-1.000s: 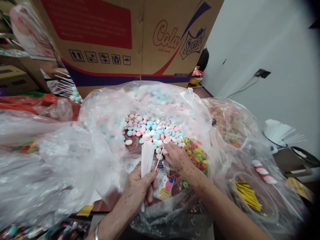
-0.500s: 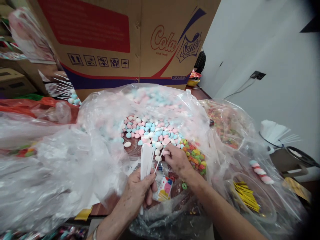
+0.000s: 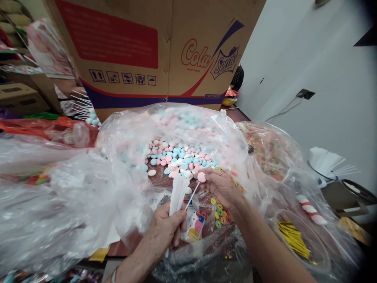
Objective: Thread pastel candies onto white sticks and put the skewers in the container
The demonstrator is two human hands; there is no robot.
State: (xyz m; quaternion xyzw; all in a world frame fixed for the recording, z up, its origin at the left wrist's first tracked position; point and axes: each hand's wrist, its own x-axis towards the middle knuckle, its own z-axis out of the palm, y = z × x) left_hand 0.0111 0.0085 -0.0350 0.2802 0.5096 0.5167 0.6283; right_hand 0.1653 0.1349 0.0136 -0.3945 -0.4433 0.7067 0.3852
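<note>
My left hand is closed around a bundle of white sticks, upright and slightly fanned at the top. One thin stick leans out of that hand to the right. Its upper end meets a round pink candy, pinched by the fingers of my right hand. Whether the stick goes into the candy, I cannot make out. Behind both hands lie many pink, blue and white candies in an open clear plastic bag. Colourful ring candies are partly covered by my right hand.
A large cardboard box stands behind the bag. To the right are a clear tub with yellow strips, a twisted marshmallow stick and white sticks in a holder. Crumpled plastic covers the left side.
My right hand has turned and shifted slightly right, and the pink candy now shows at the stick's tip. The left hand keeps its hold on the bundle. The whole view has shifted a little.
</note>
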